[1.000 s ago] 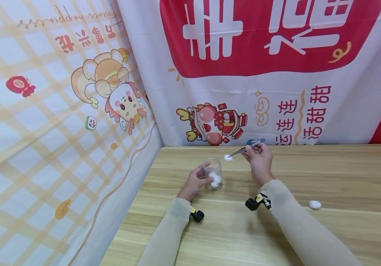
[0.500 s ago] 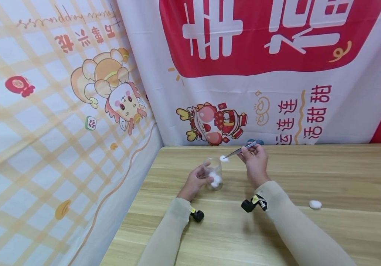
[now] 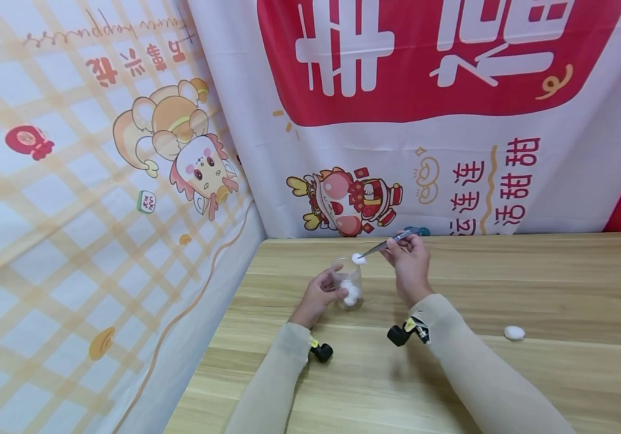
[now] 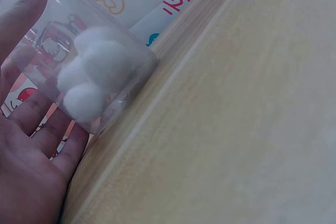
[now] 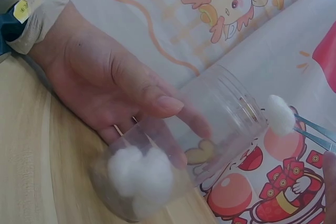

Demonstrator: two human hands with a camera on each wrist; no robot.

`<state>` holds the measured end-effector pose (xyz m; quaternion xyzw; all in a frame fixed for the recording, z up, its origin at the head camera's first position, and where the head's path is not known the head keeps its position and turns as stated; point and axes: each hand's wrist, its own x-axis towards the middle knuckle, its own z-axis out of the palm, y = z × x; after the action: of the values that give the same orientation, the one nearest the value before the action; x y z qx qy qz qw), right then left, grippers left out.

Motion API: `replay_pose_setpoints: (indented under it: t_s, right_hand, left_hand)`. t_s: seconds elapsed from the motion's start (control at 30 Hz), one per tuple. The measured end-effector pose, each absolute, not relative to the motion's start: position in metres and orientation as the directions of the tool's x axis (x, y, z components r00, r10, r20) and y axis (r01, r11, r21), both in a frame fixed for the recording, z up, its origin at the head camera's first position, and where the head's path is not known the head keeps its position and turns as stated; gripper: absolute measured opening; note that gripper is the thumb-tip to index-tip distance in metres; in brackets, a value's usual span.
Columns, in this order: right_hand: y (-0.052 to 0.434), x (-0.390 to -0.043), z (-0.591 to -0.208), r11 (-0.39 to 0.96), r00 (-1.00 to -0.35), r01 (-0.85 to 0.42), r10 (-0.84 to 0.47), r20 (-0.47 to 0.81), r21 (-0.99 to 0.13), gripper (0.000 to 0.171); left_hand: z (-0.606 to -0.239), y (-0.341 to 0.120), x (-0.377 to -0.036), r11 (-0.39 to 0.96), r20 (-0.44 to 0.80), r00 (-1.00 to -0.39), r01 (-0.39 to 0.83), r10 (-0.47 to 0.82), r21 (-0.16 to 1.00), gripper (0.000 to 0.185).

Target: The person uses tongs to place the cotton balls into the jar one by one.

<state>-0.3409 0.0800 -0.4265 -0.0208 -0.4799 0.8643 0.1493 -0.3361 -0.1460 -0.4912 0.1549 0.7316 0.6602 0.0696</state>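
Note:
My left hand [image 3: 318,296] holds a clear plastic jar [image 3: 346,271] upright on the table, fingers and thumb round its side. Several cotton balls [image 4: 100,61] lie at the bottom of the jar, plain in both wrist views. My right hand [image 3: 412,265] pinches metal tweezers [image 3: 385,245], whose tips grip one cotton ball [image 5: 281,115]. That cotton ball is at the jar's open rim, on its right side in the head view. Only a fingertip of the right hand shows at the edge of the right wrist view.
Another cotton ball [image 3: 514,333] lies on the wooden table [image 3: 576,289] to the right of my right forearm. A printed white and red cloth [image 3: 440,138] hangs behind the table, and a checked cloth [image 3: 99,241] covers the left side.
My right hand has moved left with the tweezers, bringing the gripped cotton ball from beside the jar to its rim. The left hand and jar have stayed in place.

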Motion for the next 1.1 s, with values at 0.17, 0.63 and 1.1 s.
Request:
replay_pose_setpoints:
  t_s: [0.17, 0.63, 1.1]
  right_hand:
    - [0.077, -0.343, -0.428, -0.483, -0.957, -0.225, 0.271, 0.1, -0.846, 0.019]
    - [0.07, -0.342, -0.427, -0.481, -0.965, -0.212, 0.243, 0.102, -0.851, 0.02]
    - [0.066, -0.341, -0.429, -0.469, -0.968, -0.184, 0.238, 0.077, -0.864, 0.023]
  left_hand:
    - [-0.491, -0.145, -0.336, 0.072, 0.109, -0.944, 0.137, 0.31, 0.988, 0.067]
    - [-0.507, -0.147, -0.348, 0.089, 0.079, -0.951, 0.11, 0.298, 0.99, 0.07]
    - [-0.521, -0.147, -0.353, 0.068, 0.149, -0.951, 0.173, 0.271, 0.983, 0.067]
